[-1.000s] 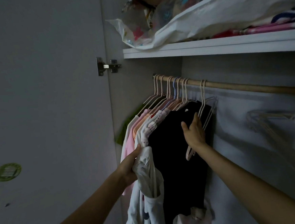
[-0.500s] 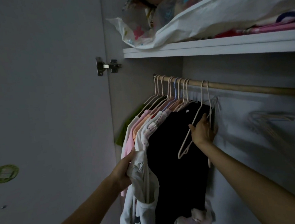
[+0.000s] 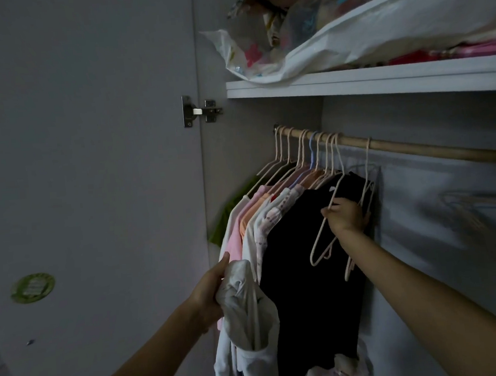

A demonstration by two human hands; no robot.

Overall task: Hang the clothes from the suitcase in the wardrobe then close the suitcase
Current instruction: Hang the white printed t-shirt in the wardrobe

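My left hand (image 3: 209, 294) grips a bunched white garment (image 3: 246, 315) in front of the hanging clothes. My right hand (image 3: 347, 217) holds an empty pale wire hanger (image 3: 323, 235) beside a black garment (image 3: 306, 266). A second bare hanger (image 3: 366, 166) hangs by its hook on the wooden rail (image 3: 415, 148) just behind that hand. Several pink, orange and white clothes (image 3: 254, 214) hang at the rail's left end. The suitcase is out of view.
The open wardrobe door (image 3: 87, 200) stands at the left with a hinge (image 3: 199, 111) and a green sticker (image 3: 32, 288). A shelf (image 3: 380, 81) above the rail carries a white plastic bag (image 3: 362, 36) of fabrics. More bare hangers (image 3: 479, 202) blur at the right.
My right hand has drawn one empty hanger off the rail and tilted it out toward the left. My left hand with the white garment has stayed almost still.
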